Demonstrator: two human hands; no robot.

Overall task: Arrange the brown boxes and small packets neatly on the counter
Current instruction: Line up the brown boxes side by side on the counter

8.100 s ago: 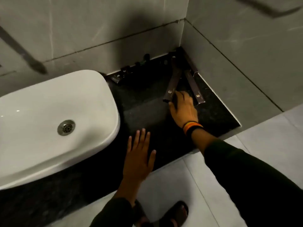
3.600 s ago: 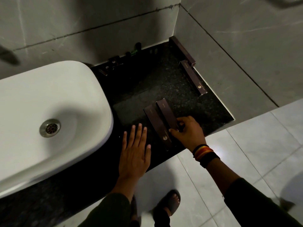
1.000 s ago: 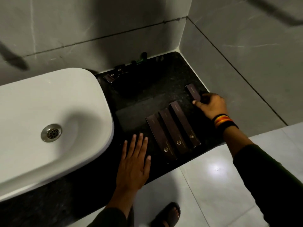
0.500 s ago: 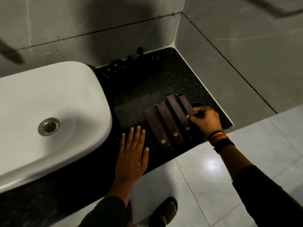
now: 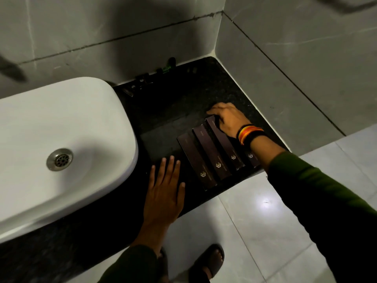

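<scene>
right hand (image 5: 228,119) slid up fourth brown box (image 5: 252,157), basin (image 5: 98,123) empty

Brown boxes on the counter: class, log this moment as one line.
right hand: on far ends of brown boxes | boxes: four side by side | left hand: flat on counter | small packets: by wall

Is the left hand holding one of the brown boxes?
No. The left hand lies flat and open on the counter, beside the row of brown boxes and apart from them.
</scene>
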